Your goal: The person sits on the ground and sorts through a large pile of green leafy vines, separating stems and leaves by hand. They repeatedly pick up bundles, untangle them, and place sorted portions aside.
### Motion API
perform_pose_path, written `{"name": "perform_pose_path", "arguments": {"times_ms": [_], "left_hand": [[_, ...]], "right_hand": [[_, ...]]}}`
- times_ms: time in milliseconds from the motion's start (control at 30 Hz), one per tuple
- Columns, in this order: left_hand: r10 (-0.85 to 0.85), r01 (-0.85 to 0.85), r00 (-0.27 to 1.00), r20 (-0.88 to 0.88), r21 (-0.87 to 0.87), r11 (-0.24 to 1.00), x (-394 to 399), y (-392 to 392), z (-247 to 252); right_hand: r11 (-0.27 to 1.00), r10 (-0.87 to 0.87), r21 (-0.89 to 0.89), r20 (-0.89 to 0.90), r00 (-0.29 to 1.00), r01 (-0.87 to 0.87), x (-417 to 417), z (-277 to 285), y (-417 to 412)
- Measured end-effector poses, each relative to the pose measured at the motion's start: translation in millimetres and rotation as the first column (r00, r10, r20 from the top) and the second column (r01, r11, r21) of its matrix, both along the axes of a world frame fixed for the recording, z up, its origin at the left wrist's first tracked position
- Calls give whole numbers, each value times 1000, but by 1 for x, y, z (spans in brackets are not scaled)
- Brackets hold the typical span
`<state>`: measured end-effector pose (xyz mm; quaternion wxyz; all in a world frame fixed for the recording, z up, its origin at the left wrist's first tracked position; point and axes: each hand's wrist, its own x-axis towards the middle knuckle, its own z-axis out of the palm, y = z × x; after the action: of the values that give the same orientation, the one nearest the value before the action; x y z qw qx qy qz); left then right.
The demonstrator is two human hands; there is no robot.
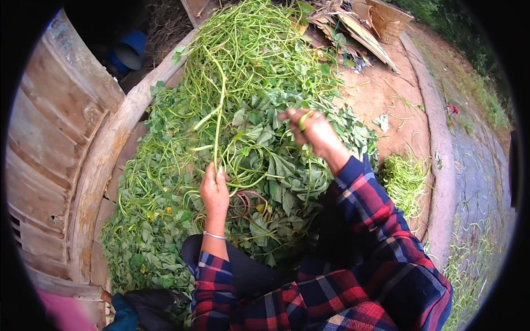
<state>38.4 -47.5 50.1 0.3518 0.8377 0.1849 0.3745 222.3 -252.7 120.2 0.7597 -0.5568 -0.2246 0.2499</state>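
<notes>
My left hand, with a silvery bangle at the wrist, pinches the lower end of a long green vine stem. That stem stands up from the fingers and has short side stalks. My right hand is raised to the right of it, blurred by motion, its fingers curled. A yellow-green loop shows at its fingers; whether it is a stalk or a band is unclear. Below both hands spreads a heap of leafy green vines, probably sweet potato. Reddish stems lie just right of my left wrist.
Bare stems are piled at the far end. A bundle of cut stalks lies right of my right arm. A wicker basket stands beyond flattened cardboard. A wooden wall and log sill bound the left, with a blue bucket behind.
</notes>
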Motion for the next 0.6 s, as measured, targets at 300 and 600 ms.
{"name": "perform_pose_path", "arguments": {"times_ms": [300, 600], "left_hand": [[39, -46, 999, 24, 536, 843, 5, -18, -20], [-8, 14, 1000, -13, 585, 811, 8, -19, -29]], "right_hand": [[946, 323, 69, -217, 921, -316, -40, -10, 35], [819, 510, 556, -595, 621, -140, -42, -29, 50]]}}
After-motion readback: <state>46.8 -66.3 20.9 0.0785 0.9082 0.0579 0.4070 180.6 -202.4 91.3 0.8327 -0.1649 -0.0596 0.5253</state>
